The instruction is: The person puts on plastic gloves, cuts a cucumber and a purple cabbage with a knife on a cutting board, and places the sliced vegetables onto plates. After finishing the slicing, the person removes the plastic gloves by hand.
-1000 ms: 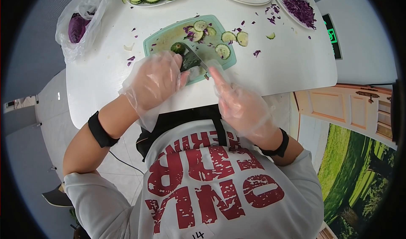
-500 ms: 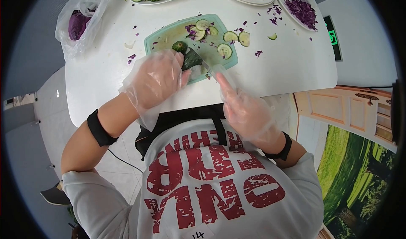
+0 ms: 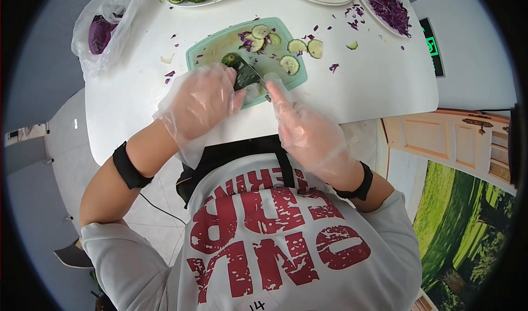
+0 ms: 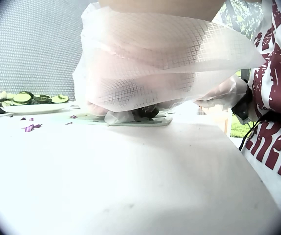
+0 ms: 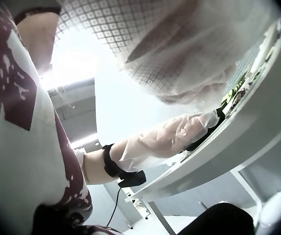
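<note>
I am keeping the left hand [image 3: 201, 99], inside a clear plastic glove, curled round a dark-green cucumber [image 3: 246, 80], its fingers clamping the side; the cucumber is lying on a pale-green cutting board [image 3: 212, 46], towards the board's near edge, and the board is sitting close to the near edge of a white table [image 3: 379, 85]. With the right hand [image 3: 316, 140], gloved alike, I am gripping a thin metal knife [image 3: 254, 70]; the index finger is stretching forward along it, the others are folding in, though I cannot tell exactly how they are meeting the handle; the blade is lying across the cucumber, just beside its rounded end.

Pale cucumber slices [image 3: 260, 32] and purple shreds are lying near the board's far edge; one slice [image 3: 315, 48] is resting on the table, beside the board's right edge. A white plate of cucumber slices [image 3: 212, 3] is standing at the table's far edge; purple shredded cabbage [image 3: 389, 15] is filling another at the far right corner; a clear plastic bag [image 3: 118, 41] is holding a purple cabbage piece [image 3: 100, 35] towards the far left corner.
</note>
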Available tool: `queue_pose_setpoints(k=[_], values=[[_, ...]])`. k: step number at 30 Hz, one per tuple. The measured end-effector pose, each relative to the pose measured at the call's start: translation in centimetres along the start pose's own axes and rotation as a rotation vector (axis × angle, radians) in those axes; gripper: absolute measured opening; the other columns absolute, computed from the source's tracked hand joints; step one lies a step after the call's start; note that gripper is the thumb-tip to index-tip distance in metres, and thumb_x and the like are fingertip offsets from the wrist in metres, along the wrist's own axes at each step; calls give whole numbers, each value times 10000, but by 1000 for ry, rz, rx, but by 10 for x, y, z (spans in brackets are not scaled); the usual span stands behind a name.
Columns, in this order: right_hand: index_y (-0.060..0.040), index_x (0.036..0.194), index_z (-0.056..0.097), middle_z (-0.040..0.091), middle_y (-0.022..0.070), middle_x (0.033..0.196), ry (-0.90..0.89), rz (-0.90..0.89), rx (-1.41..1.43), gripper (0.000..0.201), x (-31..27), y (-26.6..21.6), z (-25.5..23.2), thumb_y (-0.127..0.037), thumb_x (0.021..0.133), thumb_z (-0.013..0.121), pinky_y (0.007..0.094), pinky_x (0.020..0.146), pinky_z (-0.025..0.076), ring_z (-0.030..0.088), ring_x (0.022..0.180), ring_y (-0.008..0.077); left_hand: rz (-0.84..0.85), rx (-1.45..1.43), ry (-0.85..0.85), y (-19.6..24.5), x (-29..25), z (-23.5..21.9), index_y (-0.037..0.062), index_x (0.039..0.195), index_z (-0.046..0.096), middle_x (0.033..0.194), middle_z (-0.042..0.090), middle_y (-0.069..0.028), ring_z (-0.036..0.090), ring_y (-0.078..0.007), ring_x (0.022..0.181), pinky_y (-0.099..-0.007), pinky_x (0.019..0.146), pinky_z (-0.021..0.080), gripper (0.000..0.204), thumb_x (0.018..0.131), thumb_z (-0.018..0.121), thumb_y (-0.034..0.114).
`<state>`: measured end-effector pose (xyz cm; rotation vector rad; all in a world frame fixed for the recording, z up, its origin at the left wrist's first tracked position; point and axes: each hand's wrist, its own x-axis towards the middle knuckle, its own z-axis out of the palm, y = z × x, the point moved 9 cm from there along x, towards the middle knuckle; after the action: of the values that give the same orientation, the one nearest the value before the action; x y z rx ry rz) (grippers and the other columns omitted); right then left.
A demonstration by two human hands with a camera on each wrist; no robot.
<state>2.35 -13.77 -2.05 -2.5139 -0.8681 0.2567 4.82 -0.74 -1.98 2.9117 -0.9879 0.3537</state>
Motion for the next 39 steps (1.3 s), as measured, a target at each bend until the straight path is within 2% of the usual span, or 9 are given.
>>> queue_pose_setpoints(k=[8,10,13,18,24,26,36,38,39], values=[[-21,1497,287,614,135,788,21,5,20,707,-8,4,1,-65,853,577,410,622,525,631,710,294,-13,-3,-33,-1,2,-1,-72,999,578,840,571,-167,602,-301,748,-365,647,516,355,853,679,236],[-125,1523,289,639,141,842,20,53,120,769,-12,12,4,24,820,566,445,651,489,614,712,347,-23,-16,-36,-2,2,0,-73,999,579,841,571,-167,601,-301,746,-364,644,515,355,852,679,235],[-23,1491,308,595,129,738,62,-39,36,682,-16,5,-2,-57,860,565,409,566,501,613,645,277,-22,-26,-26,-1,2,-1,-76,999,579,840,570,-167,600,-302,744,-363,641,514,357,851,681,233],[-26,1491,310,594,128,739,53,-19,17,676,-15,4,-3,-56,864,561,412,565,500,611,644,279,13,17,53,2,0,-4,-80,1005,581,837,570,-167,601,-307,742,-367,637,513,365,845,688,231],[-41,1489,316,607,129,762,37,16,34,669,-11,4,-4,-76,868,562,420,583,513,622,671,298,-60,-52,-83,-4,3,5,-89,1025,587,891,603,-192,625,-322,788,-370,681,536,386,838,695,231],[-44,1489,316,612,129,770,27,27,39,671,-9,4,-3,-82,868,565,422,591,517,626,681,303,1,-32,93,1,2,-7,0,813,549,727,549,-140,575,-295,733,-381,697,481,317,917,582,297],[-51,1494,309,628,129,804,5,27,67,685,-8,7,1,-79,861,571,421,636,525,637,708,307,13,-57,96,0,3,-10,-8,844,562,735,549,-132,575,-286,736,-369,698,483,303,898,600,288],[-49,1493,310,622,130,778,37,1,87,682,-12,5,-2,-76,862,569,421,620,523,632,688,305,-18,-42,-27,-3,3,1,-74,1015,588,865,584,-178,610,-316,793,-368,694,523,367,849,682,240],[-95,1506,308,624,135,797,-2,58,97,718,-14,9,1,-18,837,556,431,631,502,622,696,322,-20,-42,-27,-3,2,0,-74,1015,588,865,584,-178,610,-316,793,-368,694,523,367,849,682,240]])
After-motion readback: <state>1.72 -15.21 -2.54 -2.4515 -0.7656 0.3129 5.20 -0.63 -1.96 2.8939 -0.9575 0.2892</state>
